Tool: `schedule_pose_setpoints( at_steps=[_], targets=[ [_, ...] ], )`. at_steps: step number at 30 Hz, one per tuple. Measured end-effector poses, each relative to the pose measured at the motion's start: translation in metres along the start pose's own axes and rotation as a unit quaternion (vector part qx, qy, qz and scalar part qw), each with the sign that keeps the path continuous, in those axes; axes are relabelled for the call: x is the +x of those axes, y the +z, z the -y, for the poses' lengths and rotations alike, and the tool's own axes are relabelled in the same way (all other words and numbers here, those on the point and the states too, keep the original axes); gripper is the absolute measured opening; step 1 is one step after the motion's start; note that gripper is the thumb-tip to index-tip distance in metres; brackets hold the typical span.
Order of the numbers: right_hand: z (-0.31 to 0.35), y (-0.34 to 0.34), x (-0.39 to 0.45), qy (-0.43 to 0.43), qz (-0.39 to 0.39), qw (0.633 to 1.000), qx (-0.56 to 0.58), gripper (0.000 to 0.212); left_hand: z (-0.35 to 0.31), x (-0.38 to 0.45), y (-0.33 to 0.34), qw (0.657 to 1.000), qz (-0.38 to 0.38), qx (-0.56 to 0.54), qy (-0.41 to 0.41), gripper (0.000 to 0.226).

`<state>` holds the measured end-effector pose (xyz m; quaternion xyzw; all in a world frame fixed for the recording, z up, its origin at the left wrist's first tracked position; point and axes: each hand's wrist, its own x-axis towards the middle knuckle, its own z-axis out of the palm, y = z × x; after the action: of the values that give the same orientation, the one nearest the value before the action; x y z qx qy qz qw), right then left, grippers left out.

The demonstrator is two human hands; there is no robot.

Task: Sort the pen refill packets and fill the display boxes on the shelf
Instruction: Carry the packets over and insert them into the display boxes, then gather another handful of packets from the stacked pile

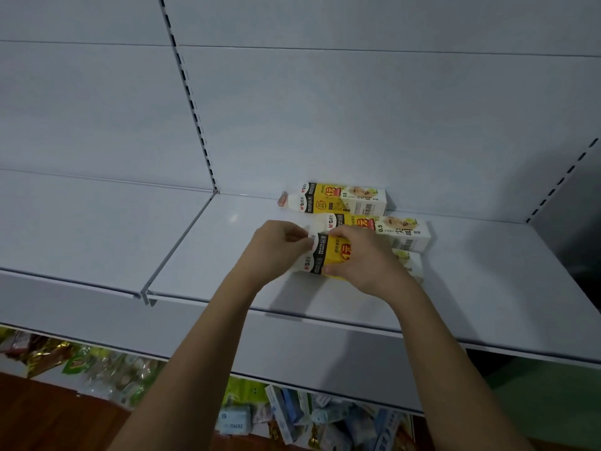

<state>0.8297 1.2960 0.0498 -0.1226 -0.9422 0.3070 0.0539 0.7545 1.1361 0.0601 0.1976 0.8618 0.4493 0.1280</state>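
Three display boxes (344,198) on shelf (487,271); both hands' fingers (299,237) grip the nearest

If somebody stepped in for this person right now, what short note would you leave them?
Left hand: pinching the white end flap of the nearest box.
Right hand: pressed over the same box, holding it on the shelf.
Things: three yellow-and-white display boxes lie on their sides in a row; the middle box and the back box sit behind the held one.
Done: boxes are on the shelf.
Left: whether any is filled cannot be told. Loose packets lie on the floor below.
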Motion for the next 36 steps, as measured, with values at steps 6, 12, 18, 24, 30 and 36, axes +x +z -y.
schedule_pose_setpoints(
  at_steps=[6,12,18,24,30,36],
  targets=[
    [0.000,0.002,-0.005,-0.038,0.006,0.998,-0.056,0.067,0.008,-0.011,0.009,0.996,-0.060,0.053,0.028,0.028],
    [0.016,-0.012,-0.017,-0.117,-0.043,0.990,0.063,0.042,0.020,-0.050,-0.020,0.973,-0.169,0.149,0.041,0.032],
    [0.052,0.020,-0.034,-0.185,0.095,0.976,0.062,0.030,0.069,-0.123,-0.056,0.954,-0.214,0.206,-0.046,0.040],
    [0.094,0.075,-0.060,-0.228,0.221,0.948,0.027,0.027,0.125,-0.216,-0.092,0.931,-0.222,0.234,-0.173,0.059],
    [0.130,0.155,-0.082,-0.233,0.317,0.919,-0.023,0.020,0.196,-0.302,-0.114,0.902,-0.232,0.187,-0.313,0.048],
    [0.195,0.248,-0.117,-0.223,0.434,0.864,-0.124,0.032,0.275,-0.387,-0.143,0.869,-0.184,0.094,-0.449,0.059]
  ],
)
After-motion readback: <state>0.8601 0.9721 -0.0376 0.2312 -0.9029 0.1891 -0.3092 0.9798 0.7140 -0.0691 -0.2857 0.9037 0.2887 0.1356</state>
